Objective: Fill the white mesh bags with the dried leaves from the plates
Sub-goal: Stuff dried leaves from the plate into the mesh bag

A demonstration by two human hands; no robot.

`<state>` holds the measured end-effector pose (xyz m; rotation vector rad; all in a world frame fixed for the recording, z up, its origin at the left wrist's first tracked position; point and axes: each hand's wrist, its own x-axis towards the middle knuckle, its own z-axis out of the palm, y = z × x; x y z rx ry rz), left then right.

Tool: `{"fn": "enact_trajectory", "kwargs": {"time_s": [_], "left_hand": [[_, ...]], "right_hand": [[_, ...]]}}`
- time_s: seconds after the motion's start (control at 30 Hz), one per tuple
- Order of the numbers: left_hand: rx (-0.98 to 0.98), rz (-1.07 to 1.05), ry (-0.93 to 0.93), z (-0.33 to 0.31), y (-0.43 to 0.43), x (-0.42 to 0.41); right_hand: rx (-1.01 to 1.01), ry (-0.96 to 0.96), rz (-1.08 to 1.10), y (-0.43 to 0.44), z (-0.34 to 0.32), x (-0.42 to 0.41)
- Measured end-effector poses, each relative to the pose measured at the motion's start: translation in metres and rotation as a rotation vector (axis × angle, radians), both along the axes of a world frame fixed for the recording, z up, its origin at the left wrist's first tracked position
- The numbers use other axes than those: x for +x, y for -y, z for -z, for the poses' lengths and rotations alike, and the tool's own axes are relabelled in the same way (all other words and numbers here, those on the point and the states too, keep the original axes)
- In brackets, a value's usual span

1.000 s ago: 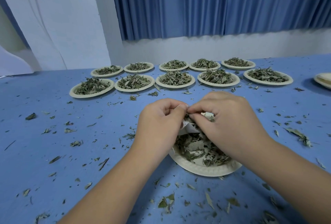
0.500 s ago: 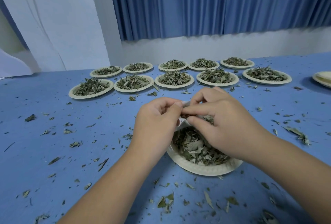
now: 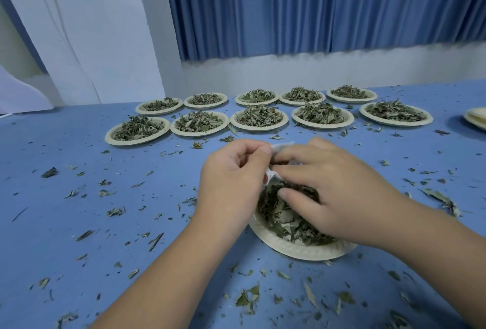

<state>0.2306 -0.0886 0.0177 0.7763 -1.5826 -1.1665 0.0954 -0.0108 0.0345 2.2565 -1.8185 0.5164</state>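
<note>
A paper plate (image 3: 294,248) of dried leaves (image 3: 284,219) sits on the blue table in front of me. Over its far edge my left hand (image 3: 234,181) pinches a small white mesh bag (image 3: 280,146) at its rim. Most of the bag is hidden between my hands. My right hand (image 3: 339,191) lies over the plate with curled fingers down in the leaves, its fingertips by the bag's mouth. Whether it holds leaves I cannot tell.
Two rows of several leaf-filled paper plates (image 3: 259,118) stand at the back of the table. An empty stack of plates (image 3: 477,117) shows at the right edge. Loose leaf bits (image 3: 247,298) lie scattered across the blue tabletop (image 3: 79,223). Blue curtains hang behind.
My right hand has dropped from the bag's rim down into the leaves on the plate. My left hand stays pinching the bag. The view has tilted slightly.
</note>
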Motion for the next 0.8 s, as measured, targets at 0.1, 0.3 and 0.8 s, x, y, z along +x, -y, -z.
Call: {"fn": "enact_trajectory", "kwargs": {"time_s": [0.1, 0.3, 0.8], "left_hand": [[-0.063, 0.015, 0.038, 0.0, -0.004, -0.001], [-0.097, -0.097, 0.063, -0.002, 0.003, 0.008], [-0.181, -0.194, 0.111, -0.001, 0.011, 0.014]], "right_hand": [[0.01, -0.004, -0.065, 0.005, 0.001, 0.005], [-0.062, 0.522, -0.135, -0.009, -0.012, -0.015], [0.413, -0.046, 0.091, -0.012, -0.001, -0.036]]}}
